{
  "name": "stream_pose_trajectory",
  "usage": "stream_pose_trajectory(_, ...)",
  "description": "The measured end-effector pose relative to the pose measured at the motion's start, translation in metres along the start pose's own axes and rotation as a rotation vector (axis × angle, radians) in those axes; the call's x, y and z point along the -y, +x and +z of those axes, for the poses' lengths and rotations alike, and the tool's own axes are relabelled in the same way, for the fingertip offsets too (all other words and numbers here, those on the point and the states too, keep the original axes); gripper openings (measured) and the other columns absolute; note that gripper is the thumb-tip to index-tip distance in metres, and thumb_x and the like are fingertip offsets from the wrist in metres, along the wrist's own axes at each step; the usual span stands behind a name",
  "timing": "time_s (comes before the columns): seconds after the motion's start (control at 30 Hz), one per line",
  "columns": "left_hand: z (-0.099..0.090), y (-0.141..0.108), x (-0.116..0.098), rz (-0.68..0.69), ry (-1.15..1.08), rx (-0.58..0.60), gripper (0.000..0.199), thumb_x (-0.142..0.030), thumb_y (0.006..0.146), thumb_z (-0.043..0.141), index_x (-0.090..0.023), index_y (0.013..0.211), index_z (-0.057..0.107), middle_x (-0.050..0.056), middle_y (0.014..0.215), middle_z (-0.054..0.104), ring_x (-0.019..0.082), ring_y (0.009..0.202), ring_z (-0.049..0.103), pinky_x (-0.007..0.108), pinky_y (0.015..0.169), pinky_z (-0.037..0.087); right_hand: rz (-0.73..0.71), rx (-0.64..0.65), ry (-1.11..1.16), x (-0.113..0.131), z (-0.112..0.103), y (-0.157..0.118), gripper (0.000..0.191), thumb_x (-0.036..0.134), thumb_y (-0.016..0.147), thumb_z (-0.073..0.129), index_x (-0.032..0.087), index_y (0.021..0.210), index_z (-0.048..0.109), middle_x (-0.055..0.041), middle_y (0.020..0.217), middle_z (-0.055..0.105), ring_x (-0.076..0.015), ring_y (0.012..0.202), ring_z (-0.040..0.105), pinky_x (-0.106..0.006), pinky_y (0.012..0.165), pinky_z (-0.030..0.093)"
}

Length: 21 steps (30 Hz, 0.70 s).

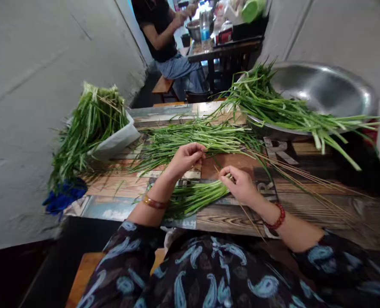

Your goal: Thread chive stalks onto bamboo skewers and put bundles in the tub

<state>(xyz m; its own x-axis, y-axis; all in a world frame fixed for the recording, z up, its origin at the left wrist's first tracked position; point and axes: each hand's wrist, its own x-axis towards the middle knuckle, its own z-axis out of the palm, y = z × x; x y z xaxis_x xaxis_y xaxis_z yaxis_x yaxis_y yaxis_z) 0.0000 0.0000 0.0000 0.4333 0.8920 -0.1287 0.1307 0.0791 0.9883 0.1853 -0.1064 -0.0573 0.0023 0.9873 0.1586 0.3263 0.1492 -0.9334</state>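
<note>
My left hand (187, 157) is closed in a pinch at the near edge of a loose pile of green chives (190, 137); whatever is between its fingertips is too small to make out. My right hand (239, 185) is closed around a thin bamboo skewer (250, 220), which sticks out past the fingers at both ends. The pale stem ends of a second row of chives (199, 196) meet the right fingertips, and their green leaves run left beneath my left forearm. Several more skewers (305, 173) lie on the table to the right.
A white tub (116, 139) heaped with chives stands at the left, above a blue cloth (64, 196). A large metal basin (324, 90) at the right has chives (269, 102) hanging over its rim. Beyond the patchwork table (113, 188), another person (164, 38) sits at a second table.
</note>
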Motion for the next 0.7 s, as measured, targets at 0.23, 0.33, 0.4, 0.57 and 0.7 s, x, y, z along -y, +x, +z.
stream_pose_trajectory(0.23,0.003,0.004,0.004,0.006,-0.042,0.037,0.030,-0.040,0.076,0.075,-0.012,0.082,0.067,-0.002,0.061,0.061,0.005,0.050,0.047,0.017,0.049,0.035,0.164,-0.082,0.159,0.002,-0.010,0.016,0.020,0.033,0.076,0.058,0.018,0.085,0.067,-0.0027,0.077,0.065,-0.0164,0.071,0.059,-0.029,0.067,0.045)
stream_pose_trajectory(0.33,0.005,0.008,0.004,0.019,-0.063,0.055,0.032,-0.041,0.074,0.077,-0.013,0.080,0.065,-0.002,0.061,0.061,0.006,0.051,0.050,0.018,0.050,0.039,0.128,-0.042,0.135,0.016,-0.012,0.023,0.021,0.030,0.077,0.059,0.018,0.090,0.069,-0.0024,0.077,0.067,-0.0161,0.071,0.060,-0.029,0.068,0.047)
stream_pose_trajectory(0.4,0.008,0.011,0.005,0.014,-0.077,0.076,0.033,-0.043,0.074,0.077,-0.013,0.080,0.064,-0.002,0.062,0.062,0.006,0.050,0.050,0.018,0.050,0.039,0.082,-0.035,0.088,0.023,-0.011,0.029,0.018,0.028,0.078,0.059,0.019,0.089,0.070,-0.0019,0.077,0.069,-0.0158,0.071,0.062,-0.029,0.069,0.047)
stream_pose_trajectory(0.57,0.013,0.011,0.015,-0.072,-0.134,0.111,0.037,-0.046,0.073,0.078,-0.012,0.082,0.067,-0.003,0.060,0.059,0.004,0.048,0.046,0.016,0.045,0.034,0.052,-0.079,0.053,0.019,-0.007,0.036,0.019,0.031,0.084,0.060,0.020,0.091,0.073,-0.0032,0.087,0.076,-0.0177,0.079,0.069,-0.031,0.076,0.052)
stream_pose_trajectory(0.7,0.012,0.006,0.020,-0.089,-0.136,0.142,0.037,-0.046,0.072,0.079,-0.011,0.082,0.070,-0.002,0.059,0.059,0.005,0.048,0.045,0.016,0.044,0.033,0.057,-0.058,0.026,0.007,-0.006,0.032,0.023,0.029,0.085,0.060,0.021,0.099,0.077,-0.0035,0.092,0.079,-0.0185,0.081,0.071,-0.032,0.080,0.055)
